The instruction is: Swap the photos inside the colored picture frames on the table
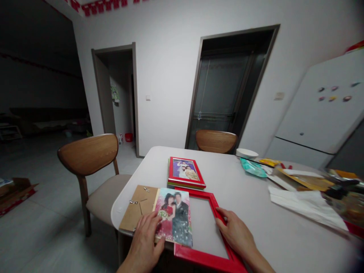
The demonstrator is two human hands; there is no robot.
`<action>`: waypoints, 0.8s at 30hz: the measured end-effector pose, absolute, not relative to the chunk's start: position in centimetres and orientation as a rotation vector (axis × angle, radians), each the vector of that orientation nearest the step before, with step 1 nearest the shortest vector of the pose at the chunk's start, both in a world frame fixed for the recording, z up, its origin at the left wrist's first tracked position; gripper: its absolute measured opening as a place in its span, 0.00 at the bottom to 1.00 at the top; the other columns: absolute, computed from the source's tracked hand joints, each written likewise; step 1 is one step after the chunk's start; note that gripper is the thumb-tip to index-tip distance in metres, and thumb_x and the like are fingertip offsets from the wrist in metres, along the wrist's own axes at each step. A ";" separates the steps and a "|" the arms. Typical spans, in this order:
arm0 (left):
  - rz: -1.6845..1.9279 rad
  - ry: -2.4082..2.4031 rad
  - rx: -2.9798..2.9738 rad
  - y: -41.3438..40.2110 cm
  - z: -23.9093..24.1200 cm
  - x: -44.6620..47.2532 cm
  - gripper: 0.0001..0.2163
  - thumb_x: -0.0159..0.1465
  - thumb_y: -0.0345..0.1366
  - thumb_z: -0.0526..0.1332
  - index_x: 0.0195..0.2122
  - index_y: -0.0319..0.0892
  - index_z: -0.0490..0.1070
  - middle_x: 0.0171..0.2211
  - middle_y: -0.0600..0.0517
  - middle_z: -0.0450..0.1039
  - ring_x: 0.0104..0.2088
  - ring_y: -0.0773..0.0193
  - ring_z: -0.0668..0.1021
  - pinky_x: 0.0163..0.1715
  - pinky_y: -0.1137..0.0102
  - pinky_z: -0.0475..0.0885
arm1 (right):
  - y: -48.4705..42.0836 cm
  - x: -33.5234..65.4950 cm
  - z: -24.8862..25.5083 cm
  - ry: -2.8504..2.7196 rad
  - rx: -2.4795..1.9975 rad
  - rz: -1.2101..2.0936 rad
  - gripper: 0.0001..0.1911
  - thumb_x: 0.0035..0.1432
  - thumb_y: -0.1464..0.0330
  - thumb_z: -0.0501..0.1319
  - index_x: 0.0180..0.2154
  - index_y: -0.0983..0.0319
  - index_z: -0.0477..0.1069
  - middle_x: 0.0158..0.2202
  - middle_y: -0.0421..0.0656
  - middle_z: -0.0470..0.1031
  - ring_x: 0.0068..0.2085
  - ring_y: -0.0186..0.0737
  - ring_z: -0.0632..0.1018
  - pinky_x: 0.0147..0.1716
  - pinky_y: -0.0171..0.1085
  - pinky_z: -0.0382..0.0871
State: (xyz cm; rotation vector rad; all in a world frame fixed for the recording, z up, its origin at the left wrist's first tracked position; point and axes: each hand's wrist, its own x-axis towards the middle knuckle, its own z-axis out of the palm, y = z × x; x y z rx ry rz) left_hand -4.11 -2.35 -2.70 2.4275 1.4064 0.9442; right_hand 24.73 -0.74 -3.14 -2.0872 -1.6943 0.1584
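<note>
A photo of a couple [179, 216], one in red and one in a dark suit, lies partly over a brown backing board [129, 212] with metal clips and partly over the left side of a red picture frame [203, 254]. My left hand [146, 237] is at the photo's lower left edge, fingers on its surface and thumb at the bottom edge. The frame has nothing in its opening; the white tabletop shows through. My right hand [236, 229] grips the frame's right side. Just behind lies a stack of framed photos [186, 172], the top one red-rimmed.
The white table [227, 178] has a bowl [247, 153], a teal packet [253, 168], white paper [305, 204] and brown envelopes at its right side. Wooden chairs stand left [91, 155] and behind [216, 141]. A refrigerator [315, 110] is at the right.
</note>
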 end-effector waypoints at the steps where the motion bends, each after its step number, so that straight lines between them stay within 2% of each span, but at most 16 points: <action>1: 0.927 1.395 2.441 -2.4 -2.6 -3.9 0.18 0.51 0.29 0.54 0.45 0.41 0.64 0.48 0.44 0.64 0.50 0.53 0.65 0.50 0.53 0.58 | -0.8 24.7 -3.1 -1.693 -2.090 0.163 0.22 0.50 0.65 0.47 0.46 0.66 0.64 0.44 0.49 0.69 0.43 0.42 0.70 0.44 0.37 0.60; 9: 0.731 1.363 2.574 -2.2 -2.4 -2.6 0.23 0.49 0.27 0.54 0.48 0.41 0.62 0.52 0.43 0.60 0.54 0.51 0.60 0.52 0.50 0.53 | -0.7 24.7 -3.1 -1.716 -2.063 0.146 0.21 0.50 0.65 0.48 0.46 0.66 0.64 0.42 0.49 0.70 0.43 0.42 0.71 0.44 0.37 0.60; 12: 0.684 1.308 2.645 -1.8 -2.6 -1.8 0.24 0.49 0.25 0.53 0.50 0.40 0.60 0.53 0.43 0.59 0.54 0.53 0.60 0.52 0.53 0.56 | -0.6 24.5 -3.3 -1.761 -2.039 0.081 0.20 0.49 0.67 0.49 0.44 0.65 0.66 0.41 0.49 0.70 0.42 0.42 0.70 0.44 0.37 0.60; 17: 0.795 1.239 2.599 -0.8 -2.3 -1.8 0.21 0.54 0.24 0.48 0.49 0.40 0.63 0.51 0.46 0.62 0.52 0.58 0.64 0.50 0.60 0.61 | -0.6 23.3 -2.5 -1.756 -1.921 -0.037 0.19 0.47 0.68 0.52 0.42 0.65 0.68 0.47 0.52 0.65 0.47 0.46 0.66 0.47 0.42 0.57; 20: 1.138 1.260 2.354 -0.2 -0.5 -2.6 0.19 0.57 0.26 0.46 0.48 0.43 0.63 0.48 0.49 0.67 0.49 0.61 0.68 0.49 0.64 0.63 | -1.3 21.8 -0.8 -1.732 -1.708 0.179 0.19 0.49 0.66 0.50 0.42 0.65 0.67 0.45 0.50 0.67 0.44 0.43 0.69 0.45 0.41 0.61; 24: 1.497 1.241 1.711 -0.1 2.3 -2.3 0.14 0.59 0.35 0.50 0.43 0.39 0.68 0.40 0.47 0.73 0.41 0.57 0.74 0.41 0.65 0.68 | -2.2 19.0 0.6 -1.651 -1.465 0.729 0.17 0.50 0.62 0.51 0.38 0.63 0.70 0.36 0.47 0.73 0.35 0.39 0.73 0.35 0.38 0.66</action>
